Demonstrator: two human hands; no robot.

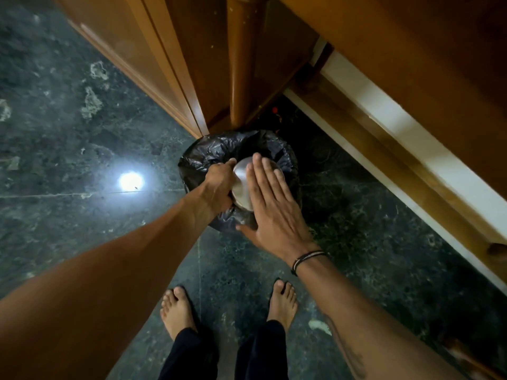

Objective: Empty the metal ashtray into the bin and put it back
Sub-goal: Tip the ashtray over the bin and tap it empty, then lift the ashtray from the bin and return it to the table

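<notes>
The round metal ashtray (242, 185) is turned bottom-up over the bin (203, 157), a small round bin lined with a black plastic bag on the floor. My left hand (218, 183) grips the ashtray by its left rim. My right hand (270, 207) lies flat, fingers straight and together, against the ashtray's upturned bottom. The ashtray's inside and whatever is in it are hidden.
The bin stands on a dark green marble floor (82, 133), against a wooden cabinet corner and a round wooden post (241, 78). A wood and white ledge (397, 127) runs along the right. My bare feet (178, 308) are just in front of the bin.
</notes>
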